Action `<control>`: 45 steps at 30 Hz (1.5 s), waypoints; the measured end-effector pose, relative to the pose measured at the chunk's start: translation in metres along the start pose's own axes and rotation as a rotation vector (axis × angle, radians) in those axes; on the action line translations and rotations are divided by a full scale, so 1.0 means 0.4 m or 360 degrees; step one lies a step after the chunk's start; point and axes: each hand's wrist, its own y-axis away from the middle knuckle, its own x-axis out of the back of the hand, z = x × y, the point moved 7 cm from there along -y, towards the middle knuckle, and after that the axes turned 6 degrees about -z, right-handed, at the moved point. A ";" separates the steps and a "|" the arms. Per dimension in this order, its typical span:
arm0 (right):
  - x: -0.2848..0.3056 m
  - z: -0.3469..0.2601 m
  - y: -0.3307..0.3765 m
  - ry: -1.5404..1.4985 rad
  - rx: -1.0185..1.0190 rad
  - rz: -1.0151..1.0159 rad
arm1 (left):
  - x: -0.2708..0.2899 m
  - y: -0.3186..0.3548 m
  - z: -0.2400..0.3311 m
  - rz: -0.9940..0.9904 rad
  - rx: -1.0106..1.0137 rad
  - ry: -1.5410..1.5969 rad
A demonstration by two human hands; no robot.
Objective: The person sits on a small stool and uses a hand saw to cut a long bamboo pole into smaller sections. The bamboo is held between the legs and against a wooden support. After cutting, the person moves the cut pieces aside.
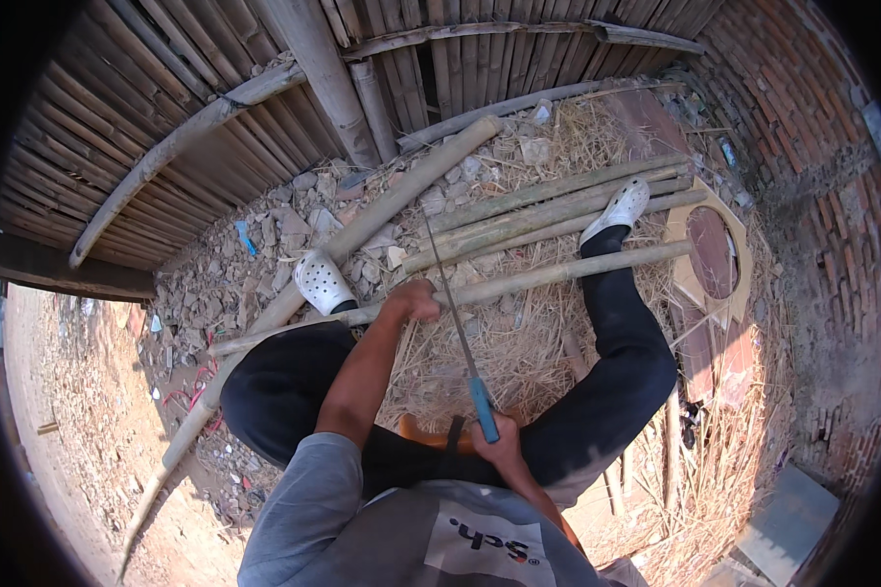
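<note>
My right hand (500,440) is closed around the blue handle (483,406) of a hand saw. Its long thin blade (463,338) points away from me and crosses a bamboo pole (548,278). Just left of the blade, my left hand (417,299) grips that pole. The pole lies crosswise in front of me, over my left leg and reaching past my right shin. Whether the blade has cut into it I cannot tell. Beyond it, several more bamboo poles (538,217) lie side by side, with my right shoe (621,207) against them.
A long thick pole (401,186) runs diagonally under my left shoe (323,281). Rubble (284,230) and straw (431,367) cover the ground. A bamboo slat wall (206,127) stands ahead, a brick wall (812,196) to the right. A pale frame with a round hole (739,240) lies right.
</note>
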 end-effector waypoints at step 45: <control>-0.088 0.047 -0.133 -0.0012 -0.0151 -0.0037 | -0.027 0.045 -0.044 0.1230 -0.0037 -0.0362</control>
